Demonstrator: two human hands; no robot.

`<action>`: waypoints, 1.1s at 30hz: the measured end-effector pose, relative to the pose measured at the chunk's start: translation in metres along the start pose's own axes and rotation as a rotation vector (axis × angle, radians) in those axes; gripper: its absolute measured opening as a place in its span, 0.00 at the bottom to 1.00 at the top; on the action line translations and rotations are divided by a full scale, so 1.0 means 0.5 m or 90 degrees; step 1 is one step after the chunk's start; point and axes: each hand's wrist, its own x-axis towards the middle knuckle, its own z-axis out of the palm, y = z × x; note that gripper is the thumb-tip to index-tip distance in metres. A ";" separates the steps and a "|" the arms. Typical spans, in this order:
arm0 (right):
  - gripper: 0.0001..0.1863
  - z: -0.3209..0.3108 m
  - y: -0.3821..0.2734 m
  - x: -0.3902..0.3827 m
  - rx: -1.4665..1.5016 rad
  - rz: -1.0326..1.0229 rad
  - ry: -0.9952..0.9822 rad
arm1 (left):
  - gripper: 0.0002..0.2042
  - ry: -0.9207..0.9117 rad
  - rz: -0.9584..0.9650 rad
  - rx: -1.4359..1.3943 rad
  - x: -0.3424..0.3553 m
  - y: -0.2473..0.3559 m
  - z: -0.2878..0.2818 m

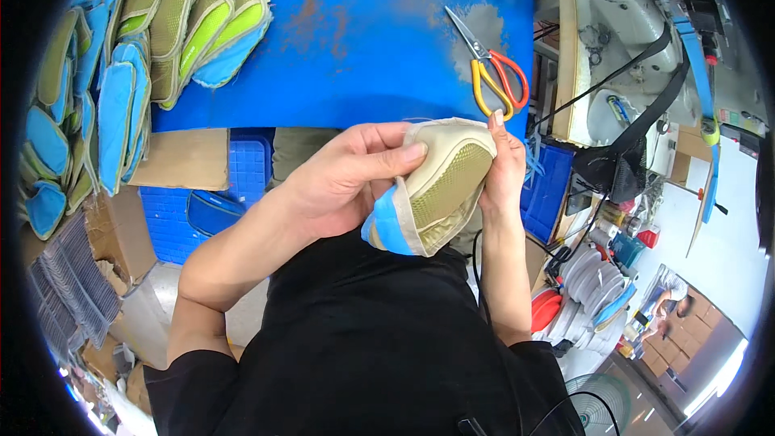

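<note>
In front of my chest, both hands hold a sewn fabric piece with olive mesh, beige edging and a bright blue end folded out at its lower left. My left hand grips its left edge, thumb on top and the other fingers partly hidden beneath. My right hand pinches the right edge, its thumb pointing up and its fingers mostly behind the fabric. Just beyond that hand, open-bladed scissors with one yellow and one red handle lie on the blue tabletop.
Many similar mesh pieces in blue, olive and green form a pile at the table's left. Below it stand cardboard boxes and a blue crate. A sewing machine is at right, above white tape rolls. Another person appears far right.
</note>
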 end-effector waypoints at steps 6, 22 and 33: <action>0.23 0.019 -0.032 -0.019 0.039 -0.034 0.077 | 0.18 0.072 0.134 0.211 -0.006 0.011 -0.025; 0.25 0.051 -0.045 -0.045 0.115 -0.037 0.143 | 0.11 0.130 0.203 0.239 -0.030 0.007 -0.045; 0.23 0.049 -0.025 -0.018 0.143 -0.006 0.089 | 0.10 0.112 0.216 0.333 -0.051 0.014 -0.012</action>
